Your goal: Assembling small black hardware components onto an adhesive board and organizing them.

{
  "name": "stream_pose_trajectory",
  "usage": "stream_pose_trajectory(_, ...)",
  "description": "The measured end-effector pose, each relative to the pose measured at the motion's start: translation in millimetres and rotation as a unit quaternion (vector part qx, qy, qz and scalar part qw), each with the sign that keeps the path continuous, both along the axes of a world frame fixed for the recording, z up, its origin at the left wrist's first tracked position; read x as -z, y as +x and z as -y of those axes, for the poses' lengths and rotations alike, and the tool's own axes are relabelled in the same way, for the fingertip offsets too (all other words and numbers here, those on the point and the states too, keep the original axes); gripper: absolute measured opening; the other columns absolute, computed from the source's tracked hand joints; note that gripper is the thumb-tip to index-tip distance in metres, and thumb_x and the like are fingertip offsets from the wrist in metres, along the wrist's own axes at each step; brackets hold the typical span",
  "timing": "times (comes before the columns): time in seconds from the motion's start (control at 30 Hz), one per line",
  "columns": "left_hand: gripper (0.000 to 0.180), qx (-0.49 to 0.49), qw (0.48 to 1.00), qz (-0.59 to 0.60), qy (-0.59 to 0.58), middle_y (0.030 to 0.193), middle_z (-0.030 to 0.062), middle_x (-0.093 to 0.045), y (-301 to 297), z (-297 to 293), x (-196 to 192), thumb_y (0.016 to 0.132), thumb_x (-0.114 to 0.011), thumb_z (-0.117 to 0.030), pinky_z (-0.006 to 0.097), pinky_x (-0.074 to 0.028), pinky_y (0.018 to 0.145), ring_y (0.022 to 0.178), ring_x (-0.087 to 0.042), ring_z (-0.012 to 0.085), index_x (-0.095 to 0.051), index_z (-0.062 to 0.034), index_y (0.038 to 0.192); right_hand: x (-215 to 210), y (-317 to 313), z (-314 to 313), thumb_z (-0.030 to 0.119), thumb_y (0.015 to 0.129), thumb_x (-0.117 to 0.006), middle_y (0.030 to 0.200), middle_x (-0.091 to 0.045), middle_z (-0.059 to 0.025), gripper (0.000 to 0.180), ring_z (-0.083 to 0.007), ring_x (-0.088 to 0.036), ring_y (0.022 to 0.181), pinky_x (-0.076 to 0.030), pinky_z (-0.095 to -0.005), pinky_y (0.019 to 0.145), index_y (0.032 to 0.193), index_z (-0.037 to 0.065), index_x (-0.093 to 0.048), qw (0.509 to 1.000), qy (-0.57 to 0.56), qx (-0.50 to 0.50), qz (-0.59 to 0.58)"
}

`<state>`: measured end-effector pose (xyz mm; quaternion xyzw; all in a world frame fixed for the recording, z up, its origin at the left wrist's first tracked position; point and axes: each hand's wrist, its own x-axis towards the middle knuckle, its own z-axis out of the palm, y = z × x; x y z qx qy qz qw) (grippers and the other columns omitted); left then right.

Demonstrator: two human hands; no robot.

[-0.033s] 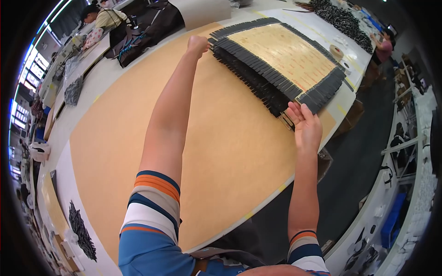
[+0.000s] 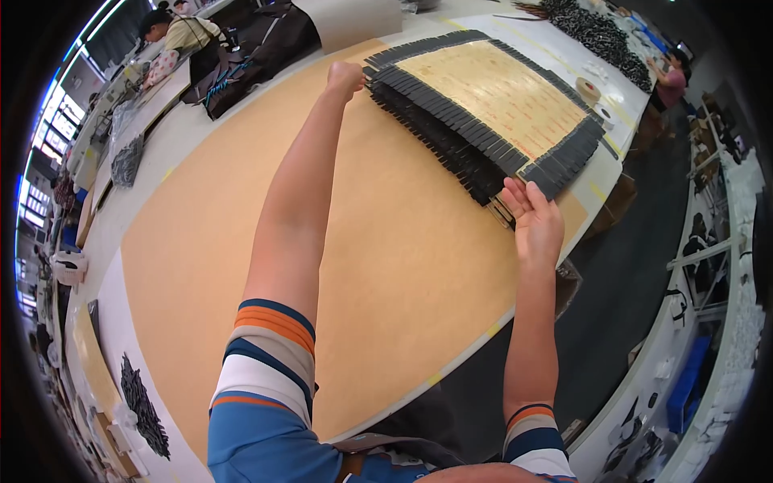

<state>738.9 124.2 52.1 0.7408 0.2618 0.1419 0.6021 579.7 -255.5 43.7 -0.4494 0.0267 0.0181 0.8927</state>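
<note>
A stiff yellowish sheet with faint red print has dark grey strips set side by side around its edges. It lies tilted over a stack of similar dark-edged sheets, whose near-left side shows beneath it. My left hand is closed at the sheet's far-left corner, arm stretched out; its fingertips are partly hidden. At the near-right corner, my right hand holds the edge, palm turned up and fingers bent against the underside.
Tan paper covers the wide table. A tape roll and a white roll sit right of the stack. Black strips are heaped at the far right, more at the left. Two people work farther off.
</note>
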Motion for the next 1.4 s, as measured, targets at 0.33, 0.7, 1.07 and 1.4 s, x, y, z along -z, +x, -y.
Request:
stream_pose_trajectory(0.33,0.016,-0.035,0.999,-0.020,0.023,0.060,0.0103,-0.057,41.7,-2.0,2.4,0.082,-0.053,-0.006,0.031,-0.040,0.044,0.049,-0.053,0.0183,-0.059,-0.0003,0.069,1.0,6.0,8.0,0.004,0.089,-0.051,0.099,-0.059,-0.0158,0.024,-0.0261,-0.062,0.092,-0.054,-0.0381,0.079,0.110,-0.006,-0.048,1.000,0.003,0.006,-0.004)
stream_pose_trajectory(0.7,0.008,-0.011,0.993,0.024,-0.116,0.073,0.0097,-0.059,45.9,-13.7,0.7,0.081,-0.064,-0.002,0.029,-0.042,0.048,0.062,-0.055,0.0172,-0.059,0.0008,0.088,-4.6,10.3,10.2,0.003,0.087,-0.055,0.097,-0.061,-0.0130,0.020,-0.0250,-0.062,0.092,-0.053,-0.0371,0.079,0.106,-0.003,-0.053,0.999,-0.028,0.002,-0.018)
stream_pose_trajectory(1.07,0.040,0.076,0.959,0.180,-0.207,0.098,0.0113,-0.058,42.7,-4.0,4.4,0.083,-0.057,0.007,0.032,-0.053,0.073,0.084,-0.059,0.0205,-0.047,0.0050,0.122,11.9,22.1,18.7,-0.005,0.086,-0.049,0.105,-0.057,-0.0138,0.024,-0.0265,-0.058,0.102,-0.048,-0.0416,0.094,0.110,-0.007,-0.047,0.998,-0.027,0.029,0.048)
stream_pose_trajectory(1.4,0.012,0.083,0.912,0.347,-0.200,0.078,0.0083,-0.059,22.2,-43.0,-108.7,0.075,-0.057,0.005,0.032,-0.052,0.066,0.068,-0.059,0.0200,-0.057,-0.0005,0.086,-95.8,27.7,51.6,-0.006,0.083,-0.052,0.103,-0.061,-0.0184,0.022,-0.0303,-0.060,0.097,-0.049,-0.0430,0.093,0.104,-0.010,-0.054,0.990,-0.046,-0.006,0.136)
